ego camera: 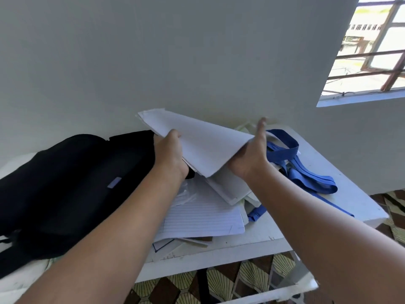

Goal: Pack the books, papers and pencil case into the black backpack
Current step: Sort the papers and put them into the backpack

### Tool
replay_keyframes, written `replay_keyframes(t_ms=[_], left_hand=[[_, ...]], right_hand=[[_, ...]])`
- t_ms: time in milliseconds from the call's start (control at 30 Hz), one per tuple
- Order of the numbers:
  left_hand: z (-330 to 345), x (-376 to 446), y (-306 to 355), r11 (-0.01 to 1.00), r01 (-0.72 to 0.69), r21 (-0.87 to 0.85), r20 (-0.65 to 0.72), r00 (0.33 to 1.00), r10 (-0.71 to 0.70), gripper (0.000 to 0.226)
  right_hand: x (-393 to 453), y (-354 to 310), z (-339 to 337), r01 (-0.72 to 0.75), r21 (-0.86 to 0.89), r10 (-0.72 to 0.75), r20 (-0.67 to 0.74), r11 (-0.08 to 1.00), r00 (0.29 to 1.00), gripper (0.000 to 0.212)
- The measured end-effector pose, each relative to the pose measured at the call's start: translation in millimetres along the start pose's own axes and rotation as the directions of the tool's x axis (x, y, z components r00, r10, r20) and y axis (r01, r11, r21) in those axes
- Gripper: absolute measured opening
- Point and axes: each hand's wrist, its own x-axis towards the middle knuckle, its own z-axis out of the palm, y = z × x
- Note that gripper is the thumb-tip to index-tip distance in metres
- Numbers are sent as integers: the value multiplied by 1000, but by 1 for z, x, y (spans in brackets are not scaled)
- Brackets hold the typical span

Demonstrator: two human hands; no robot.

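head view: the black backpack lies at the left of the white table. the left hand grips a raised stack of papers by its left edge; the right hand, fingers straight, supports the right edge. lined sheets lie beneath, blue straps to the right.

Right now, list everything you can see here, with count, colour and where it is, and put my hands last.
backpack: one, black, lying on the left of the table.
sheaf of papers: one, white, held up above the table.
lined papers and books: a loose pile, mostly white, table middle, under the hands.
strap: blue, tangled, on the table's right.
table: one, white, against the wall.
window: one, barred, upper right.
left hand: grips the sheaf's left edge.
right hand: supports its right edge, fingers straight.
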Motion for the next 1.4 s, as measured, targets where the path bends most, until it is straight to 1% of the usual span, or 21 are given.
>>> replay_keyframes(t_ms=[100, 167, 267, 333, 367, 433, 500, 567, 633, 700, 767, 833, 867, 933, 967, 1033, 1133, 1233, 1300, 1367, 1400], left_hand=[[-3, -7, -6, 993, -17, 118, 100, 995, 5, 35], [-11, -1, 2, 981, 48, 191, 52, 997, -58, 26], [-29, 19, 22, 978, 95, 187, -52, 995, -87, 13], [-33, 28, 35, 943, 69, 327, -68, 996, -49, 45], [-33, 32, 41, 913, 5, 407, -46, 999, 15, 62], [-22, 33, 54, 852, -129, 508, 71, 992, 108, 75], [-8, 36, 66, 830, -171, 530, 240, 970, 47, 59], [-1, 37, 68, 832, -169, 528, 419, 904, -83, 40], [3, 40, 59, 838, -202, 507, 522, 846, -112, 39], [6, 39, 52, 878, -224, 423, 531, 847, -40, 49], [9, 45, 49, 905, -222, 363, 526, 850, -2, 72], [8, 50, 48, 939, -134, 317, 515, 856, -52, 98], [7, 53, 48, 949, -77, 307, 511, 854, -97, 99], [6, 51, 46, 939, -4, 343, 523, 831, -188, 73], [7, 47, 45, 929, -12, 370, 535, 821, -202, 58], [14, 44, 42, 921, -114, 373, 532, 839, -112, 43], [27, 42, 40, 883, -341, 322, 457, 873, 171, 39], [39, 35, 35, 809, -504, 303, 465, 819, 336, 28], [44, 33, 24, 799, -534, 278, 486, 795, 363, 28], [41, 35, 3, 848, -451, 278, 470, 834, 290, 38], [36, 39, -10, 873, -386, 298, 444, 866, 232, 45]], right_hand=[[3, -2, -1, -39, -229, 9, -128, 973, 992, 29], [4, -4, -7, -3, -267, -24, -98, 964, 995, 15], [3, -19, -12, 128, -182, -126, 25, 975, 992, 34], [0, -30, -11, 178, -166, -165, 89, 970, 982, 44], [-2, -36, -10, 199, -186, -178, 123, 962, 976, 44], [-6, -48, -12, 231, -246, -183, 204, 941, 962, 44], [-9, -57, -16, 236, -324, -150, 270, 916, 951, 46], [-10, -62, -17, 244, -392, -124, 306, 887, 944, 46], [-9, -63, -17, 273, -410, -138, 328, 870, 934, 47], [-7, -64, -16, 308, -393, -173, 342, 866, 924, 46], [-6, -69, -16, 329, -385, -192, 352, 862, 916, 46], [-6, -75, -17, 326, -386, -184, 360, 863, 914, 49], [-6, -77, -18, 322, -382, -179, 364, 866, 914, 50], [-4, -79, -19, 326, -390, -182, 363, 861, 914, 49], [-3, -80, -19, 340, -397, -195, 361, 853, 912, 46], [1, -82, -19, 390, -420, -249, 352, 819, 902, 41], [4, -88, -16, 471, -464, -354, 319, 751, 879, 39], [7, -97, -12, 577, -444, -463, 346, 686, 816, 39], [8, -100, -12, 624, -452, -523, 341, 637, 781, 37], [9, -95, -18, 625, -523, -545, 321, 580, 775, 34], [9, -89, -25, 594, -591, -527, 309, 545, 792, 31]])
